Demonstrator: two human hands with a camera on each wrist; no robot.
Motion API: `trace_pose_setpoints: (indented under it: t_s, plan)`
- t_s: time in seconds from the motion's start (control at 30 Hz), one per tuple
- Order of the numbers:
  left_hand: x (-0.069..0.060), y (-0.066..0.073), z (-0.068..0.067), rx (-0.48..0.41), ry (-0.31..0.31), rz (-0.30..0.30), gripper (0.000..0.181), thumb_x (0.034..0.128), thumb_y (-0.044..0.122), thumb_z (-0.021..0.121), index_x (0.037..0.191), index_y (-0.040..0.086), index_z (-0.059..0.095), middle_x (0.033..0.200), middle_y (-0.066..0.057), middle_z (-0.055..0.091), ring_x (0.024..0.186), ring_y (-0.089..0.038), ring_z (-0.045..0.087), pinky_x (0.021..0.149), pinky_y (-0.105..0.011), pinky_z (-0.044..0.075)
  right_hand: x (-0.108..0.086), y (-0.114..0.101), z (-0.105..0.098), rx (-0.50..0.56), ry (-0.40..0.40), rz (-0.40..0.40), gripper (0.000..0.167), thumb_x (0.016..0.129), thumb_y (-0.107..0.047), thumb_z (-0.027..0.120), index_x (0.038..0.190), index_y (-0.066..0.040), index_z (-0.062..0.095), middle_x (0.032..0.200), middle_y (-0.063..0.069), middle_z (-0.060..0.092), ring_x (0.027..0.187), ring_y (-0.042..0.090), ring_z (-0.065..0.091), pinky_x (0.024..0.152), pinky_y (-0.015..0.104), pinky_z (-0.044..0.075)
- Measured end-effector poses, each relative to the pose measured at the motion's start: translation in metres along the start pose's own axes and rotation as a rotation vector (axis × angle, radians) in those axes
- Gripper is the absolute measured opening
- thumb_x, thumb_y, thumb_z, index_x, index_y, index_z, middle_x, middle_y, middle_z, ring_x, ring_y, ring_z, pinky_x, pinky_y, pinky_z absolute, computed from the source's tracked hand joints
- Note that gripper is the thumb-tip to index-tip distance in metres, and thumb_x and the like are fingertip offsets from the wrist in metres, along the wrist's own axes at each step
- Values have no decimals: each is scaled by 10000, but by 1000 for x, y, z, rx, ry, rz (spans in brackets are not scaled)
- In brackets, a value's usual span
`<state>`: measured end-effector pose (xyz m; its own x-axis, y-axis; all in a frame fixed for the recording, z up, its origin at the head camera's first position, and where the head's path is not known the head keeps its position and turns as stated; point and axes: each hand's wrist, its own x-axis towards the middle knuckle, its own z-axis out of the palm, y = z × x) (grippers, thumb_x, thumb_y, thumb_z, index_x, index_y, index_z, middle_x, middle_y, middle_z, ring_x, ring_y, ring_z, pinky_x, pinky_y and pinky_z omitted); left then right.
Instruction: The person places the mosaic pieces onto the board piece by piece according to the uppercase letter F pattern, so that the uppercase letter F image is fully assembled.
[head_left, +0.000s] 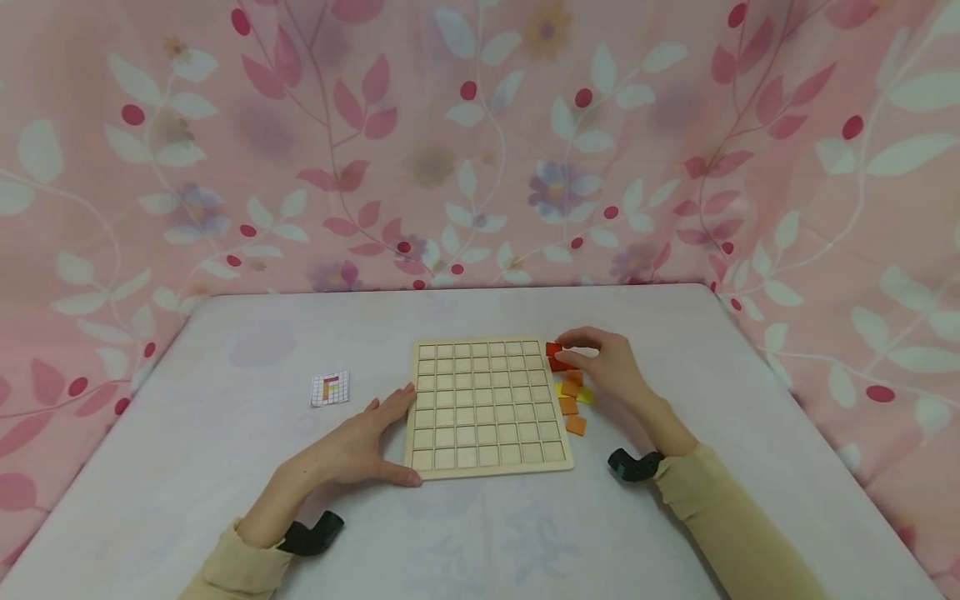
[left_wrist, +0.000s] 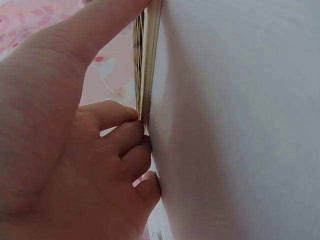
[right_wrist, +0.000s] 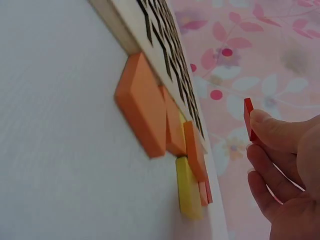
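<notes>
A square wooden grid board [head_left: 487, 477] lies flat on the table, its cells bare. My left hand [head_left: 348, 446] rests at the board's left side, fingertips on the left edge and thumb by the near left corner. In the left wrist view, the fingertips touch the board's side. Beyond the board's right edge, my right hand [head_left: 615, 375] pinches a red tile [right_wrist: 248, 120] between thumb and finger, raised off the table. Below that hand lie orange tiles [head_left: 576, 426] and a yellow tile [head_left: 586, 395], some overlapping, close against the board.
Left of the board is a small card [head_left: 331, 389] printed with a grid and a coloured pattern. A white cloth [head_left: 480, 533] covers the table. A pink floral curtain [head_left: 480, 150] hangs behind it. Both wrists carry black camera mounts [head_left: 633, 465].
</notes>
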<state>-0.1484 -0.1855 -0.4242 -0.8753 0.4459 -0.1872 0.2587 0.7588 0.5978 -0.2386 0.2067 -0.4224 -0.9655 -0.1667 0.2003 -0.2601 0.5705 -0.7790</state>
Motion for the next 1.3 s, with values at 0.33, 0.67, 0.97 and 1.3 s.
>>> trace_pose_setpoints:
  t_s: [0.33, 0.67, 0.97, 1.3]
  plan:
    - [1, -2, 2, 9, 4, 22, 1263, 637, 612, 868, 1598, 102, 226, 1671, -54, 186, 1535, -337, 165, 1239, -554, 164, 16, -25, 21, 81, -20, -44, 235, 872, -247, 792, 1070, -129, 748, 1085, 42, 744, 1115, 246, 641, 994, 482, 522]
    - [1, -2, 1, 6, 7, 29, 1258, 635, 602, 875, 1594, 94, 236, 1669, -48, 194, 1537, -310, 173, 1246, -538, 154, 28, -35, 42, 118, -37, -82, 234, 870, -228, 791, 1075, -125, 746, 1091, 30, 744, 1104, 233, 655, 969, 429, 543]
    - [1, -2, 1, 9, 7, 32, 1265, 640, 618, 864, 1599, 102, 220, 1669, -61, 191, 1533, -342, 168, 1239, -555, 162, 30, -40, 51, 140, -26, -96, 229, 869, -201, 792, 1077, -117, 744, 1086, 39, 745, 1083, 245, 674, 908, 424, 577]
    - [-1, -1, -1, 15, 7, 29, 1258, 645, 608, 866, 1595, 88, 226, 1670, -62, 185, 1533, -344, 166, 1237, -557, 163, 28, -38, 61, 152, -59, -32, 215, 866, -174, 793, 1064, -106, 747, 1064, 56, 749, 1090, 254, 666, 927, 433, 553]
